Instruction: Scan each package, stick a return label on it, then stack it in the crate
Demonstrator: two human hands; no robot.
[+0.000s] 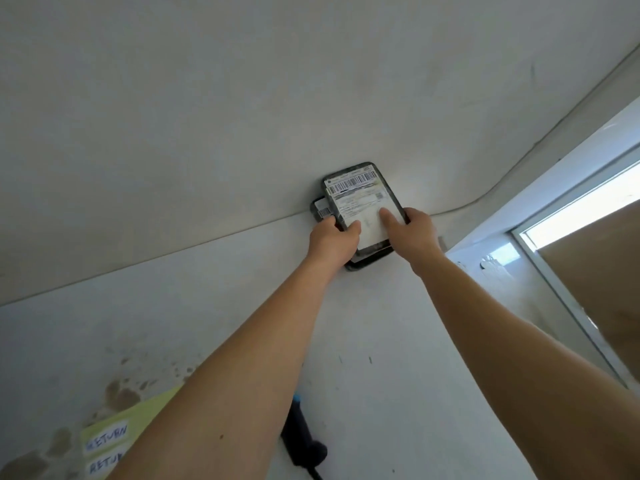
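A dark grey package (360,197) with a white shipping label and barcode lies on top of another dark package (322,211) at the far edge of the white table, against the wall. My left hand (332,242) grips the top package's near-left edge. My right hand (415,230) holds its right side, with the thumb pressed on the label. A yellow sheet (114,434) with white "RETURN" labels lies near my left forearm. A dark handheld scanner (301,441) with a blue tip rests between my forearms, partly hidden. No crate is in view.
The white table (381,341) has brown stains at the near left. A grey wall (242,98) rises behind it, with a thin cable along it. A window frame (540,244) and a brown panel stand at the right.
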